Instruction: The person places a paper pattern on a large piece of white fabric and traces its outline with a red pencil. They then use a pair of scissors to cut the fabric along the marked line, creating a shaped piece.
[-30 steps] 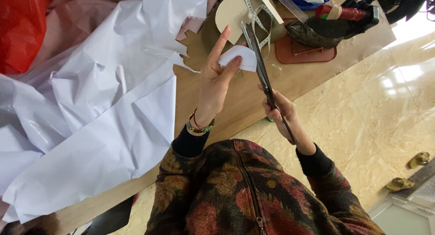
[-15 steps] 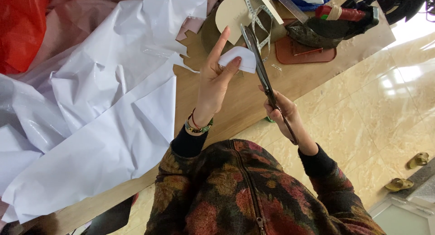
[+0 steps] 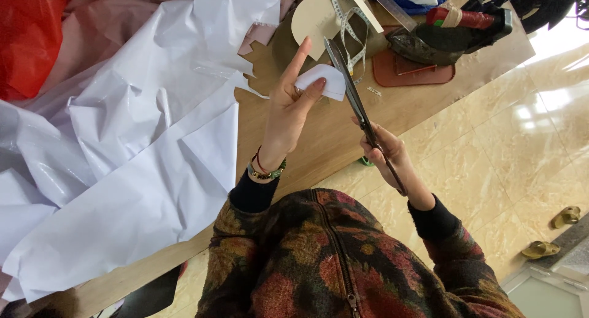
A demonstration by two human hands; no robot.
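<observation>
Nothing has moved: white paper piece (image 3: 320,80) pinched in left hand (image 3: 288,112), touching scissors (image 3: 356,103).

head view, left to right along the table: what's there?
Red bag → crumpled white paper → left hand pinching a small white cutout → scissors in the right hand → red-brown mat → dark shoe.

Two hands, one pair of scissors (image 3: 351,91), one small white paper piece (image 3: 324,80), one measuring tape (image 3: 350,30), two sandals (image 3: 552,232).
</observation>
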